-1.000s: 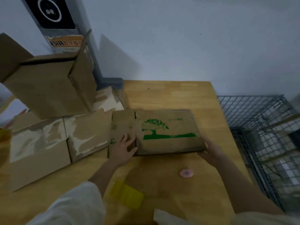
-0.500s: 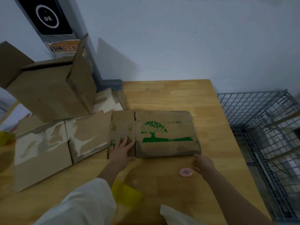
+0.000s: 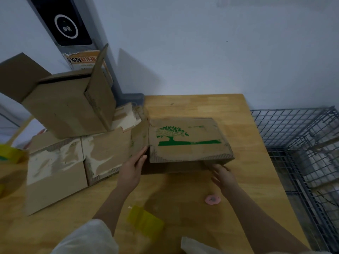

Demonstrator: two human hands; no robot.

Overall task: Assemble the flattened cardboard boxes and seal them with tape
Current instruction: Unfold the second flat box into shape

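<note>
A pale wall backs a wooden table (image 3: 192,107), with a wire cage (image 3: 302,143) off its right edge. On the left side of the table sit stacked cardboard boxes (image 3: 69,107), some with torn tape marks. In the middle lies the box with a green tree print (image 3: 189,142), its near edge raised off the table. The left hand (image 3: 133,167) presses straight fingers against its left flap; the right hand (image 3: 222,176) reaches under the near right corner, fingers loose, gripping nothing. A yellow tape dispenser (image 3: 145,219) and a small pink disc (image 3: 212,199) lie nearer.
</note>
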